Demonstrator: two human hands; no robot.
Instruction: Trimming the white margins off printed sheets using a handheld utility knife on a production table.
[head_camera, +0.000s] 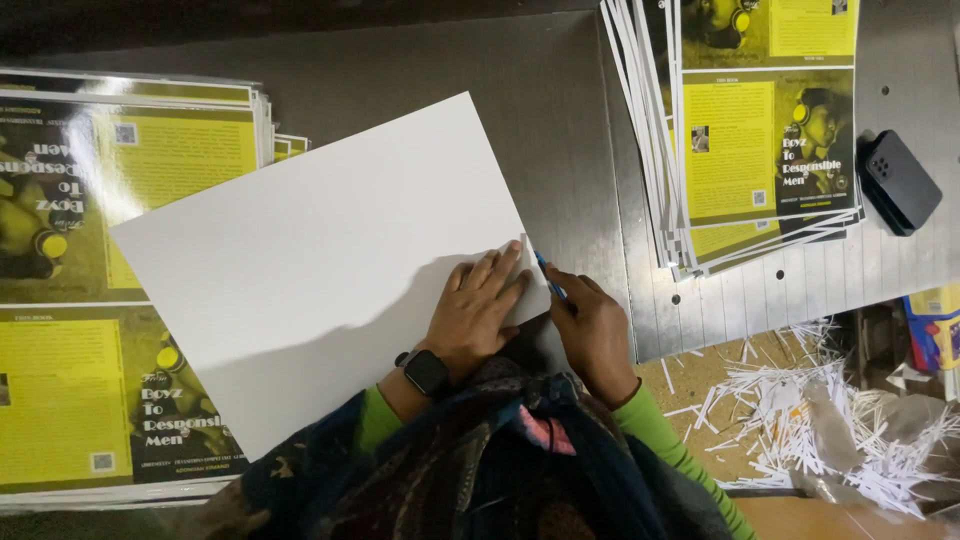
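A large white sheet (320, 250) lies tilted on the dark metal table (560, 130). My left hand (478, 310), with a black watch on its wrist, presses flat on the sheet's right corner, fingers spread. My right hand (592, 330) sits just right of it at the sheet's edge, gripping a thin blue pen-like tool (548, 276) whose tip touches the sheet's right edge near a small raised flap.
A stack of yellow-and-black printed covers (110, 290) lies at the left, partly under the sheet. Another fanned stack (760, 130) lies at the upper right. A black phone (898, 182) rests beside it. White paper trimmings (840, 420) pile below the table edge at right.
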